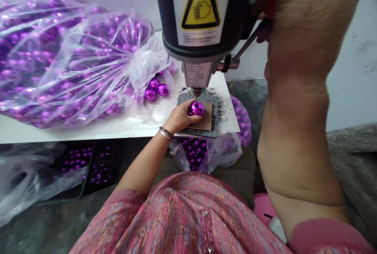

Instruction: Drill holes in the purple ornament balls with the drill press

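A shiny purple faceted ball [196, 108] is gripped by my left hand [183, 116], directly below the bit of a drill press [194, 46]. The ball is over a brown square board [207, 116] on the drill's grey base [215, 128]. Whether the bit touches the ball I cannot tell. My right hand [266, 4] is raised at the upper right, its fingers closed about the drill's feed lever [250, 41]. My wrist and forearm hide much of that hand.
A large clear bag [73, 61] of purple balls covers the white table's [153, 124] left side. Loose balls [156, 89] lie by its mouth. Another open bag [194, 154] of balls is below the table edge. Dark crates [85, 167] with balls stand lower left. Black shavings surround the base.
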`<state>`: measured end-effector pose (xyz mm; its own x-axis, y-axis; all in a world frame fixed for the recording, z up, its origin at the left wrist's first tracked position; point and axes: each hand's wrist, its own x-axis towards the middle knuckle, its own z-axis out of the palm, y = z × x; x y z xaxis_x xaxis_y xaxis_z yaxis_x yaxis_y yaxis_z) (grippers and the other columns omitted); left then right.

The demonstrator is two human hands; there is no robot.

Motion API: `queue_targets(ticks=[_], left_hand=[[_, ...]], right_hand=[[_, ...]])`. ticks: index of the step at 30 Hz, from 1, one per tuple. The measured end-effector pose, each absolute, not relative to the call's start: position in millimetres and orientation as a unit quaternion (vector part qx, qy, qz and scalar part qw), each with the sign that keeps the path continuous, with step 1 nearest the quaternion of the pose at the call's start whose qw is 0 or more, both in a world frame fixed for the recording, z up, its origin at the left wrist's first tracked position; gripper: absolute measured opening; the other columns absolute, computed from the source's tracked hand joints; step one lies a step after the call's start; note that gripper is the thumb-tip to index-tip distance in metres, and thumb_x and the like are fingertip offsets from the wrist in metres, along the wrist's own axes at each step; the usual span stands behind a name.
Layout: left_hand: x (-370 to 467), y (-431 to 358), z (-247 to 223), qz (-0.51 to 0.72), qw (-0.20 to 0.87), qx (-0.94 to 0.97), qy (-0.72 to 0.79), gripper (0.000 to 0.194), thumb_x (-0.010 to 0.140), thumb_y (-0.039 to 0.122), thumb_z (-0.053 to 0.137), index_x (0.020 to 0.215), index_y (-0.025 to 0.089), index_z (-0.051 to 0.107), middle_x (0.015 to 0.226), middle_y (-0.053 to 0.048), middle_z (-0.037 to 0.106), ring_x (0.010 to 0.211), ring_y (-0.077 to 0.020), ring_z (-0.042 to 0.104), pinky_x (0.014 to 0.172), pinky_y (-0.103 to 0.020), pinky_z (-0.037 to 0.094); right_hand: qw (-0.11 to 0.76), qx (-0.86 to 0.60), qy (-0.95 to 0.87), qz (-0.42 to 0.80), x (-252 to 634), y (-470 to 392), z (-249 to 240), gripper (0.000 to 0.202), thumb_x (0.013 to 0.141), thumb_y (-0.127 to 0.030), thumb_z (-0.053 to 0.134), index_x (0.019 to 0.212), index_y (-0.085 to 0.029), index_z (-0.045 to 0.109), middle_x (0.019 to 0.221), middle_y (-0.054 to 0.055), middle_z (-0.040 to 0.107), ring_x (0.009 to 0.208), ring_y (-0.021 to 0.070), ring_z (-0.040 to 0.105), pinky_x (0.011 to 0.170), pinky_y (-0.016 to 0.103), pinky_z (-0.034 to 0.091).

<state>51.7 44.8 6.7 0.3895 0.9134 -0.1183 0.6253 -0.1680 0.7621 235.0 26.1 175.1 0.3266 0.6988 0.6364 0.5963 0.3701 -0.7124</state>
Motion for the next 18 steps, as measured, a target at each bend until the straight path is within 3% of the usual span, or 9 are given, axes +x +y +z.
queue_targets(ticks=[5,9,12,15,18], left_hand=[[53,44,3,0.191,0.372,0.745,0.52,0.068,0.07,0.028,0.08,0.134,0.018,0.06,0.124,-0.007,0.072,0.111,-0.0255,0.066,0.1,-0.036,0.049],[52,45,1,0.194,0.373,0.746,0.516,0.069,0.07,0.029,0.08,0.136,0.018,0.06,0.123,-0.007,0.072,0.111,-0.0259,0.066,0.099,-0.036,0.049],[52,45,1,0.195,0.372,0.749,0.513,0.067,0.07,0.029,0.08,0.134,0.019,0.061,0.122,-0.007,0.072,0.111,-0.0259,0.066,0.098,-0.035,0.05],[52,44,1,0.195,0.375,0.75,0.509,0.064,0.071,0.028,0.08,0.132,0.019,0.062,0.121,-0.007,0.072,0.11,-0.0262,0.066,0.098,-0.035,0.049],[51,45,0,0.198,0.378,0.749,0.507,0.064,0.071,0.029,0.08,0.132,0.019,0.062,0.122,-0.007,0.072,0.112,-0.0269,0.066,0.1,-0.036,0.049]], right_hand=[[0.557,-0.576,-0.599,0.004,227,-4,170,0.039,0.098,-0.041,0.041,0.073,-0.012,0.042,0.068,-0.002,0.045,0.062,-0.0031,0.04,0.065,0.018,0.03],[0.476,-0.617,-0.625,0.051,228,-30,169,0.041,0.096,-0.044,0.044,0.071,-0.012,0.049,0.064,-0.002,0.044,0.06,-0.0023,0.036,0.059,0.019,0.027],[0.438,-0.638,-0.63,0.062,227,-38,170,0.053,0.096,-0.056,0.039,0.068,-0.013,0.055,0.057,-0.001,0.041,0.055,-0.0008,0.032,0.056,0.022,0.024],[0.444,-0.659,-0.606,0.037,222,-37,167,0.063,0.093,-0.065,0.039,0.062,-0.012,0.054,0.051,0.0,0.033,0.052,0.0001,0.029,0.054,0.024,0.021],[0.483,-0.643,-0.595,0.005,217,-36,157,0.059,0.093,-0.061,0.044,0.062,-0.011,0.054,0.054,0.0,0.041,0.054,-0.0006,0.036,0.055,0.022,0.023]])
